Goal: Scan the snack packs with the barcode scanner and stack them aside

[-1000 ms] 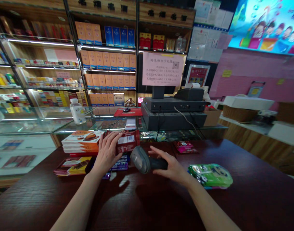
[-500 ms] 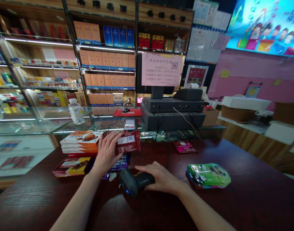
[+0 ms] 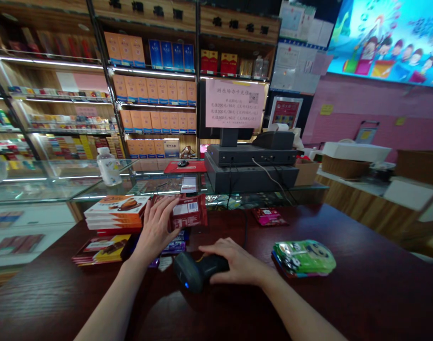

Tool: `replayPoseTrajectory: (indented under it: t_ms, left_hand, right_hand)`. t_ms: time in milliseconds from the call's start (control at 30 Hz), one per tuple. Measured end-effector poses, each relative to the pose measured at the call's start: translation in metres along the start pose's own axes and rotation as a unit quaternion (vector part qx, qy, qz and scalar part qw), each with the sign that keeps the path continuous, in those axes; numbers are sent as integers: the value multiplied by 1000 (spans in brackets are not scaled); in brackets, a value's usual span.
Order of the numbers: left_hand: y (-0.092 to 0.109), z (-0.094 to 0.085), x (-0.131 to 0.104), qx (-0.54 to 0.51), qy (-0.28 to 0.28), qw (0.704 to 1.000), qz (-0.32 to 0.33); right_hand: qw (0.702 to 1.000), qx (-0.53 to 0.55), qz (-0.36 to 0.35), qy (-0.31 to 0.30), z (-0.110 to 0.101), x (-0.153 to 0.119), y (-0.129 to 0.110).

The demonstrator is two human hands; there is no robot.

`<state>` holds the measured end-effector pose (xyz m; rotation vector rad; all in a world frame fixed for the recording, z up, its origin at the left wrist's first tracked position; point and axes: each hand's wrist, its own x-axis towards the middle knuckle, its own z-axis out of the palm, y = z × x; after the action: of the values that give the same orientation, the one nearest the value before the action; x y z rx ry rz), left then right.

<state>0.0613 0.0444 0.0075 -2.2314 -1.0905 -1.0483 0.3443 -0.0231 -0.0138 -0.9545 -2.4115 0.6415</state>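
My left hand (image 3: 157,228) grips a dark red snack packet (image 3: 189,211), its printed back and barcode turned towards me. My fingers lie across the packet's left part and hide it. In my right hand (image 3: 234,261) is the handle of a black barcode scanner (image 3: 188,272), with a small blue light on its head. The scanner's head points left, below the packet. Beside my left wrist are stacked white-and-orange boxes (image 3: 113,207) and flat chocolate packs (image 3: 101,248). Purple packets (image 3: 174,244) lie partly hidden under my left hand.
Green panda-print packs (image 3: 304,258) lie on the dark table (image 3: 372,293) at right. A pink-red packet (image 3: 269,217) is farther back. Behind stand a till with a paper sign (image 3: 234,103), a glass counter and a plastic bottle (image 3: 109,166). The scanner's cable runs back across the table.
The view has shifted slightly, so the shelves and table goods appear a little farther left. Both hands keep almost the same pose, with the packet and scanner still held.
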Motion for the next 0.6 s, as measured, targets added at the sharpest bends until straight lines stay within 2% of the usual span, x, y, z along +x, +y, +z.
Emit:
replayPoseTrajectory:
  t_ms: [67, 133, 200, 300, 367, 600]
  left_hand:
    - [2, 0, 1, -1, 3, 1000, 6]
    - [4, -1, 3, -5, 6, 1000, 12]
    - [8, -1, 5, -11, 3, 1000, 18]
    - [13, -1, 6, -24, -4, 999, 29]
    - [17, -1, 7, -30, -9, 999, 37]
    - [22, 3, 6, -49, -26, 998, 43]
  right_hand:
    - [998, 24, 18, 56, -1, 2, 1]
    - [985, 61, 53, 150, -1, 6, 5]
    - [956, 116, 91, 254, 0, 12, 11]
    - [912, 192, 118, 342, 0, 23, 19]
    - [898, 228, 119, 356, -3, 30, 23]
    - [894, 314, 94, 306, -13, 51, 23]
